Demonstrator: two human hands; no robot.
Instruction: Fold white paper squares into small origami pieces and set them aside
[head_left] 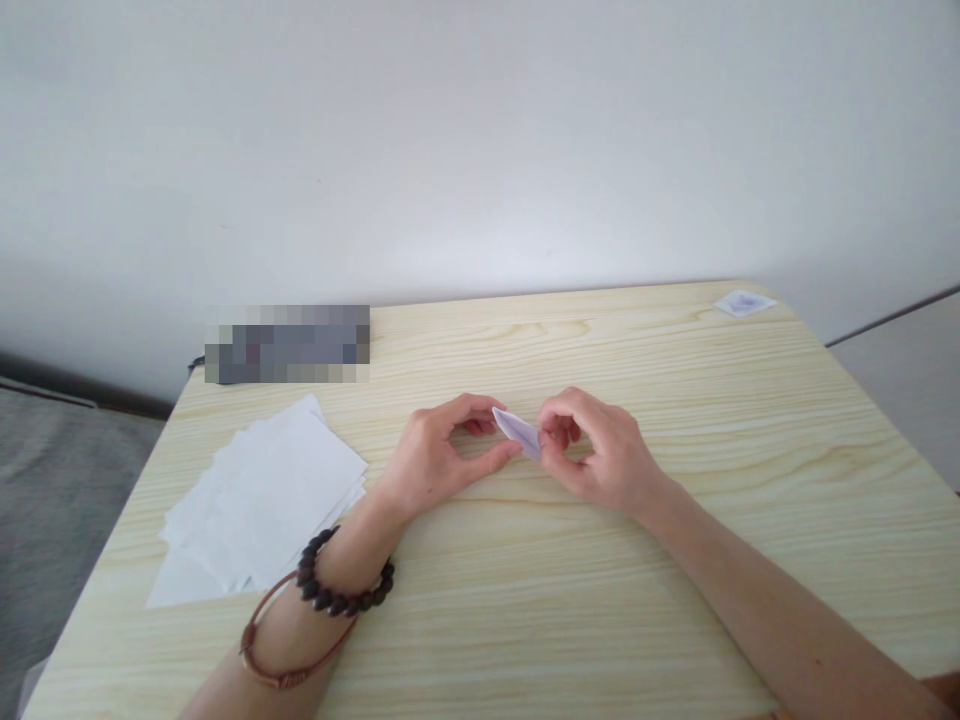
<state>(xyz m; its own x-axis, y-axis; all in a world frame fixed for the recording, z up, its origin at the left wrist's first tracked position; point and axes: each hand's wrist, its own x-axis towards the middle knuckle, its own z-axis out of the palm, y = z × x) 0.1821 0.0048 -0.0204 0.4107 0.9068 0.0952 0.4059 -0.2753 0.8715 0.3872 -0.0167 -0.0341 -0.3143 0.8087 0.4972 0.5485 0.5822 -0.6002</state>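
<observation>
A small folded paper (516, 430), pale and slightly purplish, is held between my two hands over the middle of the table. My left hand (450, 445) grips its left part, thumb at the near side and fingers at the far side. Pinched at its right end are the thumb and fingertips of my right hand (596, 445). The paper is tilted, and its right tip is partly hidden by the right fingers. A dark bead bracelet and a brown cord circle my left wrist.
Loose white paper sheets (277, 490) lie in an overlapping pile on the left of the wooden table (525, 620). A blurred-out dark object (292, 345) sits at the back left. A folded diamond-shaped paper (744, 303) rests in the far right corner. A pale wall (480, 150) stands behind.
</observation>
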